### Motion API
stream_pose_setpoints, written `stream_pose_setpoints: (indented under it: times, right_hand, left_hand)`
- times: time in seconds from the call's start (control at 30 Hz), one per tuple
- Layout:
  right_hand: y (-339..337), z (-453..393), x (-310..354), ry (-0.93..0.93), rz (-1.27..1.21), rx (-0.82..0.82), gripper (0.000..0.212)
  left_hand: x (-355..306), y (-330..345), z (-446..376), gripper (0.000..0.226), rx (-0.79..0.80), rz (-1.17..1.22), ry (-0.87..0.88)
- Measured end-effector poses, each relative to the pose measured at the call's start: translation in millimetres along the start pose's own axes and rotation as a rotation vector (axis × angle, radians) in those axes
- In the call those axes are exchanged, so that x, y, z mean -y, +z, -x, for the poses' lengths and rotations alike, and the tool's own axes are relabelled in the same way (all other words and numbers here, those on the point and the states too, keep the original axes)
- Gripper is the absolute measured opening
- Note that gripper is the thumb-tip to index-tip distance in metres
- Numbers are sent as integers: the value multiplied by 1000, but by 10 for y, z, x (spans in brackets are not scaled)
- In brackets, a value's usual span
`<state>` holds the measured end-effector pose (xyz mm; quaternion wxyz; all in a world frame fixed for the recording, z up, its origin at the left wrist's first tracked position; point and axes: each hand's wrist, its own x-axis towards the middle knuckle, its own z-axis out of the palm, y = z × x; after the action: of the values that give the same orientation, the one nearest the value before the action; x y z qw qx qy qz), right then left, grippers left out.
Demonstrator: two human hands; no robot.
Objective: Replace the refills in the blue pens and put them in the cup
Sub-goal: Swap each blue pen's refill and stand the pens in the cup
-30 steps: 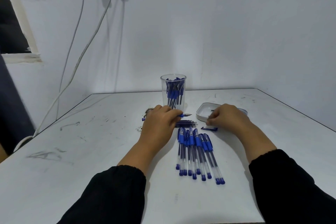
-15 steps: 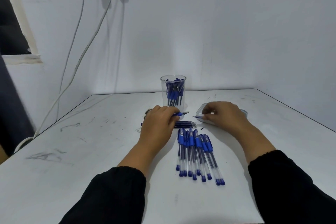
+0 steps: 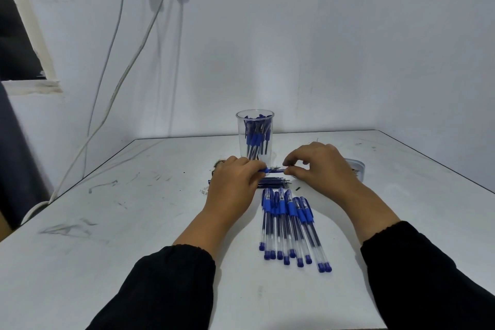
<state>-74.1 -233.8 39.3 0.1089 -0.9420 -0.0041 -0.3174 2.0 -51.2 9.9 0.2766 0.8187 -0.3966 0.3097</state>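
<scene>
holding a pen pinched in the left hand, the right hand has come over from the tray pinching its tip end, so reassembly looks underway before the cup behind.

1. Table: white top, scuffed with grey smears and dark marks, mostly on the left half; set into a wall corner.
2. Clear cup stands upright toward the back, centre; blue pens inside.
3. Row of capped blue pens lies side by side in front of the cup, caps pointing away from the person.
4. Small bundle of dark refills lies crosswise between the cup and the pen row.
5. White dish at right, mostly hidden; contents unclear.
6. Tiny dark bit just right of the refills.
</scene>
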Motion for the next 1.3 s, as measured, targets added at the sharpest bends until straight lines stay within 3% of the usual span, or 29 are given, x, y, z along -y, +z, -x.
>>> stream_pose_setpoints:
  times: [0.23,0.33,0.5,0.67,0.93,1.3]
  right_hand:
    - [39,5,37,-9,-45,0,23]
    - [72,11,65,-19,-38,41,19]
    - [62,10,113,223,-399,70,20]
    - [63,9,131,286,-544,64,10]
    - [49,29,131,246,-516,39,17]
    - [49,36,144,303,-603,103,9]
  left_hand:
    - [16,8,-15,20,2,-1,34]
    - [29,11,-19,21,-3,-14,38]
    - [5,-10,-14,27,12,28,-22]
    - [-33,-57,-16,25,30,53,-87]
    - [-22,-89,-2,31,144,67,-95]
    - [33,-4,-27,18,-58,170,-77]
